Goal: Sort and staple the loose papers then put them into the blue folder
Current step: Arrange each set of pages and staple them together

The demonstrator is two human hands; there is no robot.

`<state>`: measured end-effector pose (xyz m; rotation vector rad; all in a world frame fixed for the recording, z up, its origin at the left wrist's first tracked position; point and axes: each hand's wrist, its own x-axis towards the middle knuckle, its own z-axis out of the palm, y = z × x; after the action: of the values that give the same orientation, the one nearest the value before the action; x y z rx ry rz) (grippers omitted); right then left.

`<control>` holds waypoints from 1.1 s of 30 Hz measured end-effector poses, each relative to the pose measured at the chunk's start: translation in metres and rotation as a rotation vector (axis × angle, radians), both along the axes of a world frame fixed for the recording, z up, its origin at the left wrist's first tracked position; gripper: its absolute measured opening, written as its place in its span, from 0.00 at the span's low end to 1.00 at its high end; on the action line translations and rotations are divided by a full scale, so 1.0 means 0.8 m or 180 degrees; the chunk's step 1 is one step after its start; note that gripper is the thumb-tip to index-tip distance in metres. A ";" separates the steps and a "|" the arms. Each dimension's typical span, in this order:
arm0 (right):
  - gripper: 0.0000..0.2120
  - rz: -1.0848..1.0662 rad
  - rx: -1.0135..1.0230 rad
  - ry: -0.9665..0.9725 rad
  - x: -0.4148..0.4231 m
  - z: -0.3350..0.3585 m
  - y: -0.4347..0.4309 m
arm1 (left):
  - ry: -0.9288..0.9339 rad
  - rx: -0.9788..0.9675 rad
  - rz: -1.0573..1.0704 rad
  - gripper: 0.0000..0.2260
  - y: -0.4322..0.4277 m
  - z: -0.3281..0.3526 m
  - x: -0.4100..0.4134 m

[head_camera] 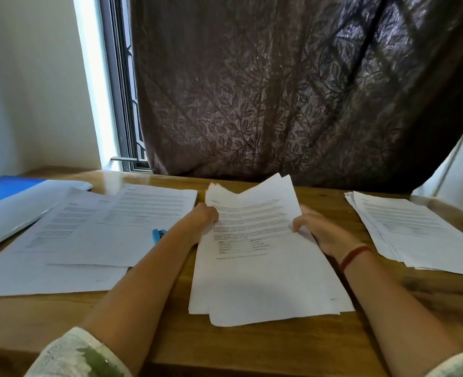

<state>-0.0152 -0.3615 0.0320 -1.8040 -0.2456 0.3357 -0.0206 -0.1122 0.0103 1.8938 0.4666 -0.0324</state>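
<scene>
Home room, wooden desk (252, 346), leaf-patterned curtain (279, 91)

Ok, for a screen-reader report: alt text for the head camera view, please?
The left hand and right hand grip a sheaf of printed papers by its sides on a wooden desk. Loose sheets, a blue stapler and a blue folder lie left of it; another paper pile lies right.

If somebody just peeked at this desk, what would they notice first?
First, the messy bundle of white printed papers in the middle of the brown wooden table, gripped at its sides by the left hand and the right hand. Behind it hangs a big dark brown leaf-patterned curtain. More white sheets lie spread on the left, with a shiny blue plastic folder at the far left edge.
</scene>
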 end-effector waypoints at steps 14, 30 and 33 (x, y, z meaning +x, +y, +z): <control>0.17 -0.1030 -0.0046 -0.0297 0.003 -0.021 0.027 | 0.0139 -0.0352 0.0200 0.15 0.002 0.005 -0.008; 0.30 -0.0692 -0.0290 -0.0565 0.010 -0.021 0.022 | -0.0432 -0.0326 -0.0032 0.18 -0.014 -0.008 -0.017; 0.43 -0.0792 -0.0185 -0.0377 0.012 -0.023 0.021 | -0.0516 -0.0090 -0.0101 0.18 -0.017 -0.011 -0.019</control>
<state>-0.0059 -0.3445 0.0139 -1.8897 -0.0927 0.0605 -0.0360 -0.1257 0.0013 1.8590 0.3240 0.0925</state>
